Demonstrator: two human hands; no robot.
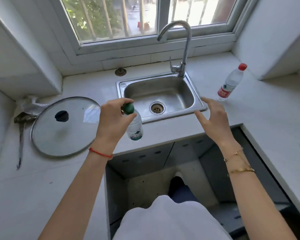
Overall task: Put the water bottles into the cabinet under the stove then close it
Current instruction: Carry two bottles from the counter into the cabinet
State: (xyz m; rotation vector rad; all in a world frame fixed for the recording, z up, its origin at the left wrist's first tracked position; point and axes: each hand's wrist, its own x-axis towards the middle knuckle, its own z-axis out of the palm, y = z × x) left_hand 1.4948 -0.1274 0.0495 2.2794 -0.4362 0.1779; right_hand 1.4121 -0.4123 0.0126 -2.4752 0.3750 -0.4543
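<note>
While the left hand point(113, 118) pinches the green-capped bottle point(134, 126) by its cap left of the sink point(200, 103), the right hand point(213, 116) hovers spread. Thin plastic looks light and crushable; the red-capped bottle point(229, 84), right of the sink, is best gripped mid-body.

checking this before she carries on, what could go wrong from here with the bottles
The left hand pinches the green-cap bottle only at its cap, so it could swing or slip, dropping onto the counter edge or the floor below.

The right hand is open, short of the red-cap bottle; a hasty reach might knock that tall, upright bottle over, and it may roll towards the sink.
</note>
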